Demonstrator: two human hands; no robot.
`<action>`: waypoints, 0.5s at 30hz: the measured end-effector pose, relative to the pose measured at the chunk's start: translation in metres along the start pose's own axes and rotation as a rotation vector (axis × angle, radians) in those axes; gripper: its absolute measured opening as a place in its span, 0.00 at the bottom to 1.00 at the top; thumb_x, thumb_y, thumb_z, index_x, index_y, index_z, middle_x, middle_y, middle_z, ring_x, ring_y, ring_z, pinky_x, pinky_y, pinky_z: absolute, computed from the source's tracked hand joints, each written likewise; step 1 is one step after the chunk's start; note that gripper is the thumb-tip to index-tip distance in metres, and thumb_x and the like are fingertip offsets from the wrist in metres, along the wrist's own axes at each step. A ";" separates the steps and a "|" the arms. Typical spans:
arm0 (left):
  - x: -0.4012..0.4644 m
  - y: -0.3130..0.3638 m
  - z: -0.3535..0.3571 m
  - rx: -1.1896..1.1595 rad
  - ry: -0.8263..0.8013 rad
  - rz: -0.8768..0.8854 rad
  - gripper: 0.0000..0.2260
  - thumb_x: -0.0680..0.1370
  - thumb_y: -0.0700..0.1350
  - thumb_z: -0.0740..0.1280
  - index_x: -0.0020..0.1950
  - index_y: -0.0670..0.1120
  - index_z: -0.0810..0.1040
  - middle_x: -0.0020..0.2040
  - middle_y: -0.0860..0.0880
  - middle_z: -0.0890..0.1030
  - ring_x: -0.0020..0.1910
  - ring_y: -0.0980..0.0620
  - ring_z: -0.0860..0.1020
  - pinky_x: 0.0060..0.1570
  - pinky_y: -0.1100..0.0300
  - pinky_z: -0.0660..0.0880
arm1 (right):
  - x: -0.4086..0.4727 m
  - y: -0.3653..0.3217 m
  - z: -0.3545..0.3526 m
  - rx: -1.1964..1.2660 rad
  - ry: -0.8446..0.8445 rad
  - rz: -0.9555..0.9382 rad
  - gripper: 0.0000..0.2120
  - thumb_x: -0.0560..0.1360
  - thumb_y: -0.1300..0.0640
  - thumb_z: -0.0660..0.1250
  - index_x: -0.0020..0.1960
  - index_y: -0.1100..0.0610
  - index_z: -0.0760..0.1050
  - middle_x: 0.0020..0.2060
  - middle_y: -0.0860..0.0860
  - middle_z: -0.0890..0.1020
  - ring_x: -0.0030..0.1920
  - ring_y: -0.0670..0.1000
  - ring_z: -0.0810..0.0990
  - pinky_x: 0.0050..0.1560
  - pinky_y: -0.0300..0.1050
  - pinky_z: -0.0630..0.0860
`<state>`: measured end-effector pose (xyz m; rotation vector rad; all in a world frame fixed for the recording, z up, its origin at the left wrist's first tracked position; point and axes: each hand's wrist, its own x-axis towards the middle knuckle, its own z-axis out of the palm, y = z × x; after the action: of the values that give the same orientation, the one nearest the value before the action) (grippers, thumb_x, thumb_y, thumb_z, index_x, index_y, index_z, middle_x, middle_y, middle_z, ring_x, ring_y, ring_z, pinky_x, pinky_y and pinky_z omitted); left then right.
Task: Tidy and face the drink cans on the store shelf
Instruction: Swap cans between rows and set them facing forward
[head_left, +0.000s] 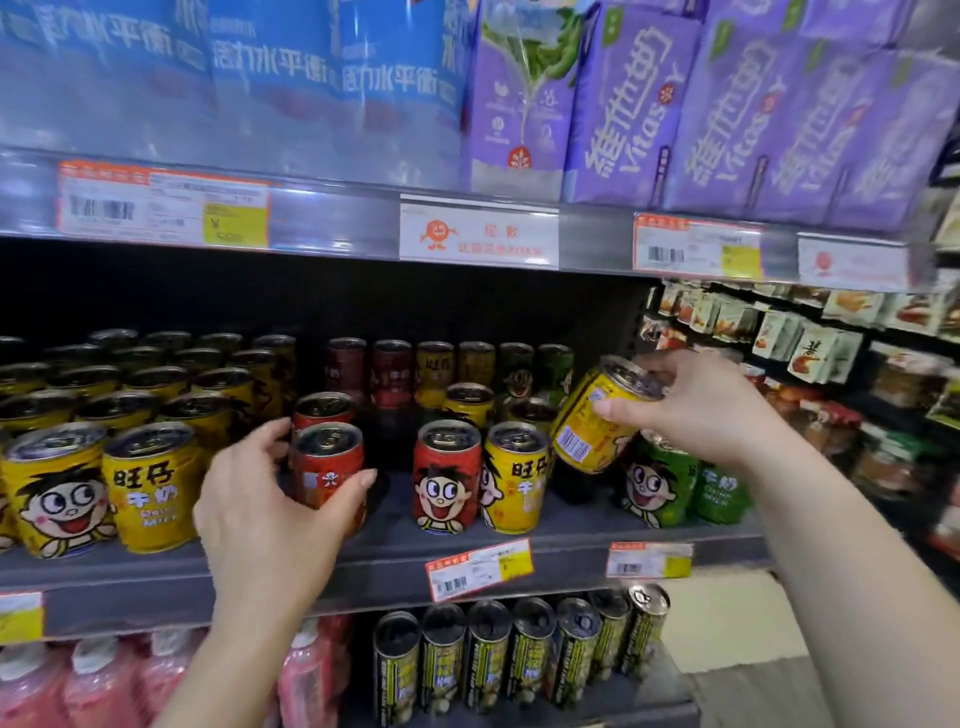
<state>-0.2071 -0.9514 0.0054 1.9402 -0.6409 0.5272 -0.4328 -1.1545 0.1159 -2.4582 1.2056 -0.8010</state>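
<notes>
Left hand (270, 499) wraps a red metal drink can (328, 470) standing on the grey shelf (395, 551); right hand (696, 410) grips a tilted yellow can (597, 415), barcode facing out.

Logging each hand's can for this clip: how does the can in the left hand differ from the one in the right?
The red can stands upright on the shelf; the yellow can is lifted clear and tilted. The left hand wraps the red can's side; the right hand grips the yellow can near its top. The yellow can shows its barcode; the red can shows part of its front print. Both look like the same small can type.
</notes>
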 end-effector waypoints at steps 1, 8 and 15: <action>-0.005 0.012 0.000 -0.042 0.047 0.048 0.34 0.61 0.55 0.79 0.62 0.43 0.74 0.53 0.43 0.78 0.55 0.43 0.74 0.54 0.41 0.73 | 0.002 0.002 -0.001 -0.042 -0.018 -0.002 0.22 0.60 0.33 0.73 0.46 0.45 0.77 0.48 0.50 0.82 0.55 0.56 0.79 0.60 0.57 0.72; -0.038 0.059 0.043 -0.176 -0.212 0.287 0.31 0.64 0.56 0.77 0.63 0.47 0.73 0.56 0.53 0.73 0.59 0.53 0.69 0.60 0.58 0.64 | 0.008 0.015 0.027 -0.336 -0.107 -0.061 0.33 0.60 0.29 0.69 0.60 0.46 0.75 0.53 0.50 0.81 0.60 0.57 0.74 0.57 0.51 0.65; -0.013 0.078 0.076 0.191 -0.318 0.475 0.41 0.59 0.75 0.60 0.64 0.51 0.74 0.61 0.49 0.75 0.62 0.45 0.69 0.66 0.45 0.60 | 0.013 0.027 0.047 -0.458 -0.195 -0.142 0.36 0.64 0.27 0.64 0.66 0.45 0.71 0.59 0.49 0.79 0.63 0.56 0.68 0.60 0.53 0.61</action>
<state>-0.2605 -1.0463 0.0185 2.0733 -1.3143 0.5892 -0.4159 -1.1804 0.0701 -2.9304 1.2636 -0.3271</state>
